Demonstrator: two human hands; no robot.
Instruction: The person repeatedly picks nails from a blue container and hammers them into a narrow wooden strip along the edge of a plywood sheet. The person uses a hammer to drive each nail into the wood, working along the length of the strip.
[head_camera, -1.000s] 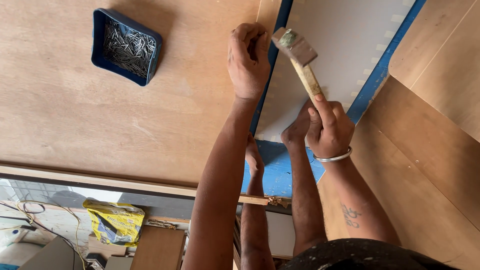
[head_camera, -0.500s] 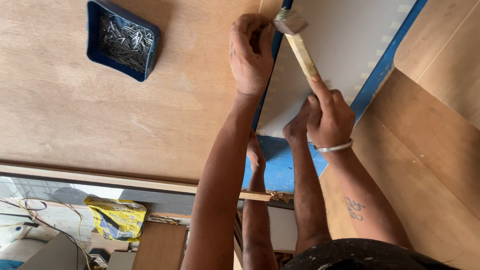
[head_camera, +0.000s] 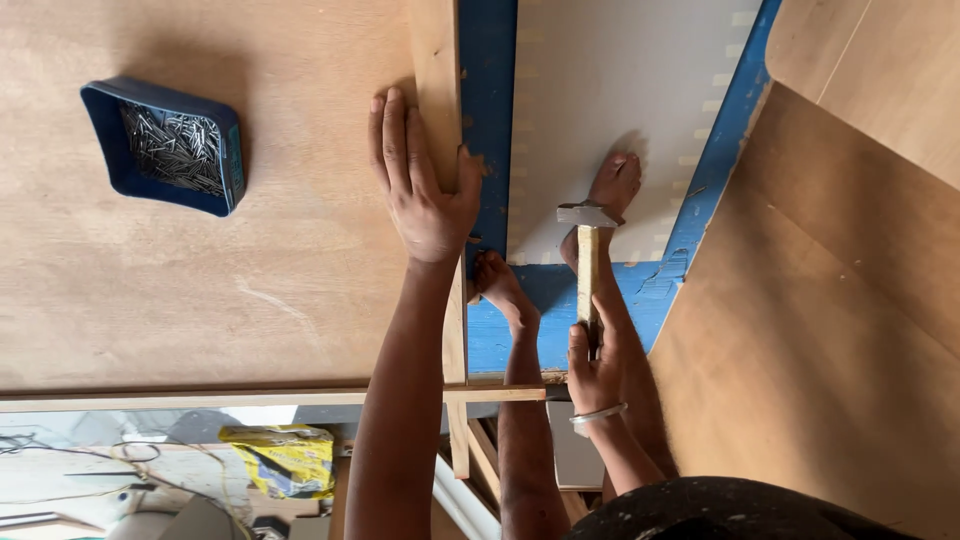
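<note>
Wooden batten (head_camera: 437, 60): long, narrow, pale strip with straight sawn edges. It lies along the seam where the plywood sheet (head_camera: 200, 300) meets the blue-edged panel (head_camera: 490, 90), running from the top of the view down toward the person.

Left hand (head_camera: 420, 185): flat on the batten, fingers stretched along its length, thumb hooked over the blue side. The grip is spread and pressing, not closed around anything. I can't make out a nail under it.

Right hand (head_camera: 592, 370): wrapped tight around the lower end of the hammer (head_camera: 587, 255). Plain square wooden handle, dull grey metal head. The head hangs well to the right of the batten, over the pale panel. A thin bangle sits on the wrist.

Step, as I read it: holding and lining up the strip, between blows. A next blow would call for a nail pinched upright on the batten and the hammer head brought across above it.

Two bare feet (head_camera: 612, 190) rest on the panel beyond the hammer; whose they are I can't tell.

Panel: matt grey-white face, smooth, with a chipped blue painted border. Plywood: warm brown, faint grain, a pale scuff mark.

Blue plastic tray (head_camera: 110, 140): squarish with rounded corners, sitting on the plywood well to the left, filled with thin grey nails (head_camera: 175, 150) in a loose tangle.

Below the sheet's edge lies a crumpled yellow bag (head_camera: 285, 455).
</note>
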